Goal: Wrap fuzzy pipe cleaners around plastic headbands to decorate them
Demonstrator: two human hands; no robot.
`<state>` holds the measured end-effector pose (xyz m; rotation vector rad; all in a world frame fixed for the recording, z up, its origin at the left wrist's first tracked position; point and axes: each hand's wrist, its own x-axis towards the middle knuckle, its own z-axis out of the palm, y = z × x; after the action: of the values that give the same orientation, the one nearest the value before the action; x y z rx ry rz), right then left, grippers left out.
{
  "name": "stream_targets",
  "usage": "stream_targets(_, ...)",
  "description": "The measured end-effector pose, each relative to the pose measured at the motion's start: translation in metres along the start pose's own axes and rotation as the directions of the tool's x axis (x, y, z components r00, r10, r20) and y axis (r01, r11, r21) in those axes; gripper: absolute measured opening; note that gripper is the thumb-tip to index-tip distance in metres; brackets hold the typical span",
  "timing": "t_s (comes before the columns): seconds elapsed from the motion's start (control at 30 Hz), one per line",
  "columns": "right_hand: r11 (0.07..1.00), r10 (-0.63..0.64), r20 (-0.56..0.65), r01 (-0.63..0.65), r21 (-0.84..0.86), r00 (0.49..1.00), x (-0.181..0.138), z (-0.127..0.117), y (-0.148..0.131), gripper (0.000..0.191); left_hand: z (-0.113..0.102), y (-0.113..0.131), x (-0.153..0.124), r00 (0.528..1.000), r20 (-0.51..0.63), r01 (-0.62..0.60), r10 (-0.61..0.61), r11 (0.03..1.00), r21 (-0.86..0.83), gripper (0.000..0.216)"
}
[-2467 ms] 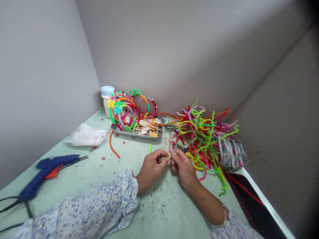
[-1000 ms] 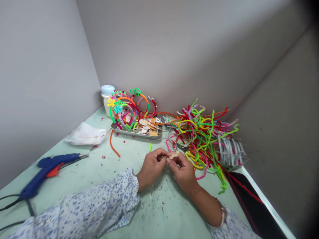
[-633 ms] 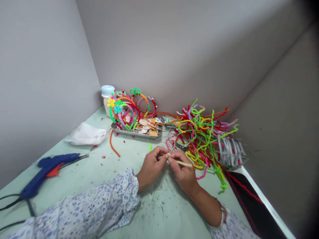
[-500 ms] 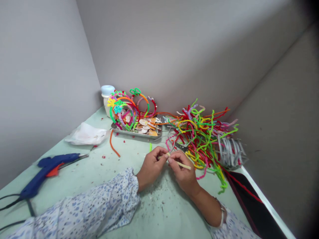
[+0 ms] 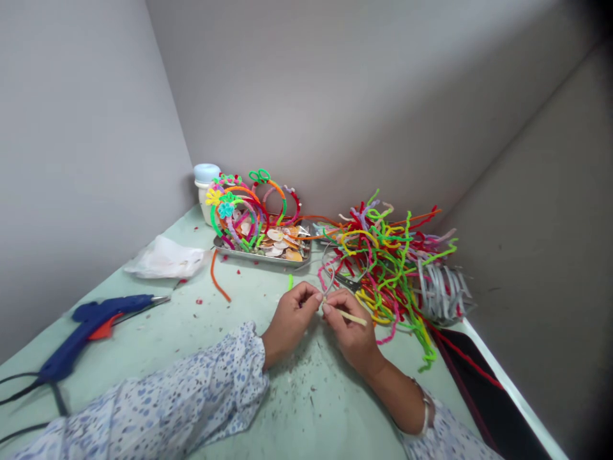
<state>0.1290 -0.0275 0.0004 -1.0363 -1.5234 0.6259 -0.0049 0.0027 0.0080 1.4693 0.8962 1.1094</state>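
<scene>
My left hand [image 5: 290, 319] and right hand [image 5: 353, 332] both pinch a cream pipe cleaner [image 5: 353, 317] just above the table [image 5: 249, 300], beside the colourful pile [image 5: 387, 255]; I judge I'm mid-twist, so the next turn needs a firm left pinch.

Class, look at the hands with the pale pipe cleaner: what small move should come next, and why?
Probably wind the free end of the pipe cleaner round the thin grey band. The left hand and right hand pinch it where they meet, its end juts right, and the band above looks bare.
</scene>
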Motion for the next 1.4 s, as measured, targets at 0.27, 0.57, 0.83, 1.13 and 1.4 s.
stream_targets(0.27, 1.000, -0.004, 0.003, 0.004, -0.011, 1.000, 0.0002, -0.0009, 0.0044, 0.007, 0.0005, -0.0005, 0.0007, 0.999, -0.033, -0.008, 0.009, 1.000, 0.018, 0.020)
stream_targets(0.57, 0.995, 0.091, 0.000, -0.091, 0.036, 0.996, -0.0001, -0.0006, 0.0061, 0.007, 0.0014, 0.0001, 0.0013, 0.999, -0.055, 0.002, -0.001, 1.000, 0.023, 0.018)
stream_targets(0.83, 0.971, 0.223, -0.014, -0.220, 0.091, 0.975, 0.0014, 0.0015, 0.0083, 0.010, 0.0021, 0.0027, 0.0004, 0.997, -0.067, 0.040, -0.038, 0.999, 0.021, 0.015)
stream_targets(1.13, 0.964, 0.263, -0.004, -0.263, 0.025, 0.965, 0.0036, 0.0007, 0.0066, 0.013, 0.0026, 0.0007, 0.0008, 0.997, -0.060, 0.043, -0.040, 0.998, 0.041, 0.012)
stream_targets(1.4, 0.959, 0.285, -0.017, -0.284, 0.021, 0.959, 0.0037, 0.0013, 0.0083, 0.015, 0.0005, -0.0023, -0.0012, 1.000, -0.011, 0.014, -0.014, 0.999, -0.041, 0.011)
